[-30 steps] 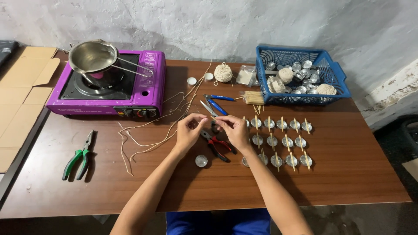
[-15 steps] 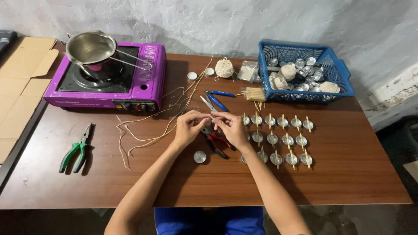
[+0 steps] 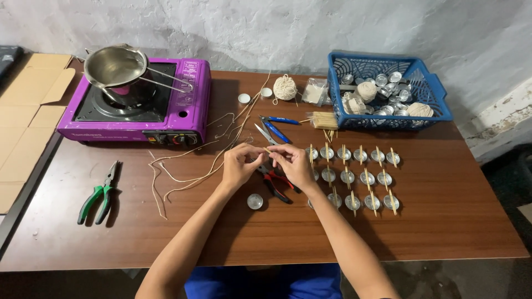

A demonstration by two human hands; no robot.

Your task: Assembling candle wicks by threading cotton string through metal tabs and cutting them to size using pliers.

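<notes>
My left hand [image 3: 239,163] and my right hand [image 3: 293,163] meet above the middle of the brown table [image 3: 266,232]. Together their fingertips pinch a thin wooden stick [image 3: 268,150]; whether a piece of string is with it, I cannot tell. Red-handled pliers [image 3: 277,182] lie on the table just below my hands. A single small metal cup [image 3: 255,201] sits in front of my left wrist. Right of my right hand stand rows of small metal cups with sticks laid across them [image 3: 360,177].
A purple portable stove [image 3: 138,108] with a steel pot [image 3: 113,66] stands at the back left. Loose strings [image 3: 188,166] trail beside it. Green-handled pliers [image 3: 100,194] lie at the left. Blue-handled pliers [image 3: 277,127], a string ball [image 3: 285,87] and a blue basket [image 3: 388,91] are behind.
My hands have stayed together over the red pliers, with the fingers shifting slightly on the stick. The view has moved a little.
</notes>
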